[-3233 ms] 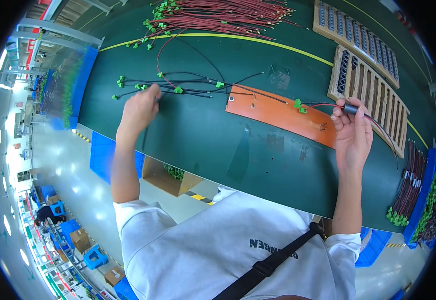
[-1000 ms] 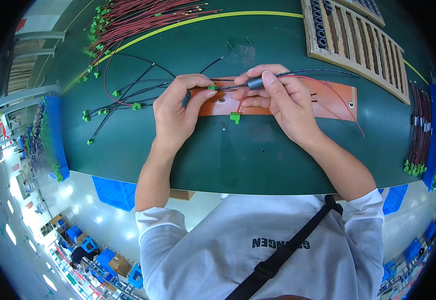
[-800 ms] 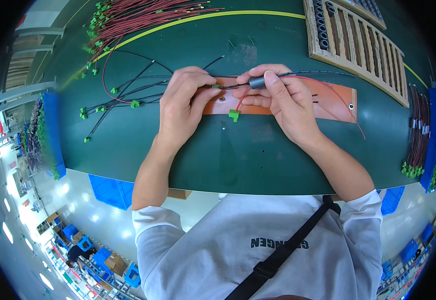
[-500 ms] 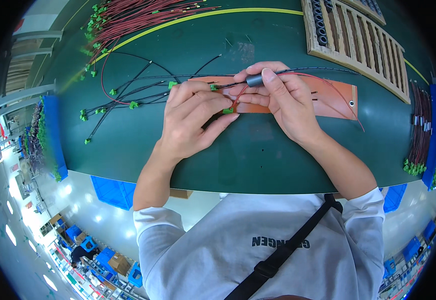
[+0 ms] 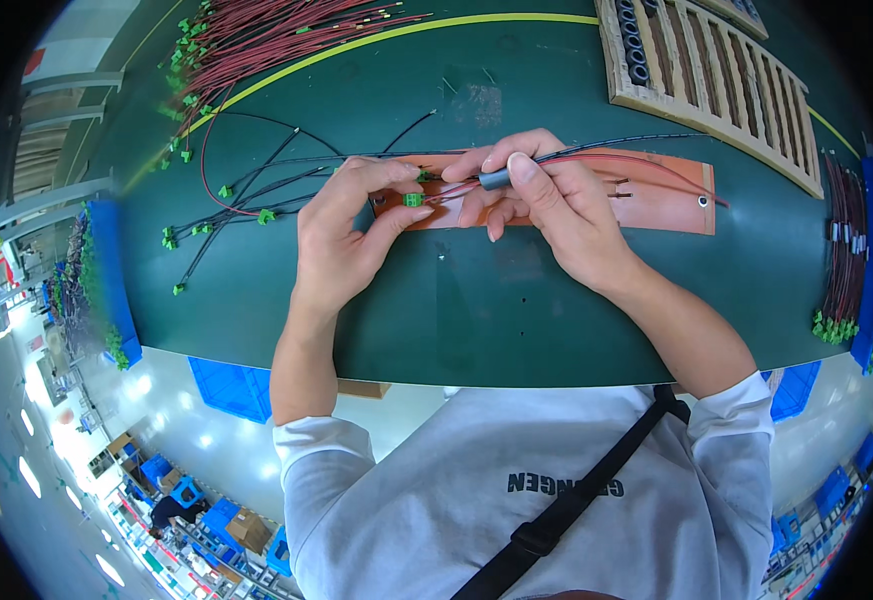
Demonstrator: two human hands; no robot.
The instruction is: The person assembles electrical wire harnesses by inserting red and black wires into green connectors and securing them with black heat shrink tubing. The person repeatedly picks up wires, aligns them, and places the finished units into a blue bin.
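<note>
The left hand (image 5: 341,235) is pinching a small, blocky green plastic connector (image 5: 413,200) between thumb and fingers, with a second green block showing at its index fingertip. To its right, the right hand (image 5: 566,205) is gripping a smooth, dark grey cylinder (image 5: 494,180) between thumb and fingers, and thin, glossy red wire (image 5: 656,164) and black wire (image 5: 636,142) are trailing out beyond that hand. Beneath both hands a flat orange board (image 5: 671,195) is lying on the green table (image 5: 576,320); past the right hand, a slatted wooden rack (image 5: 726,85) is standing. Compared with half a second ago, the connector is sitting higher, beside the second block, and the red wire's free end is lying nearer the black one instead of drooping.
</note>
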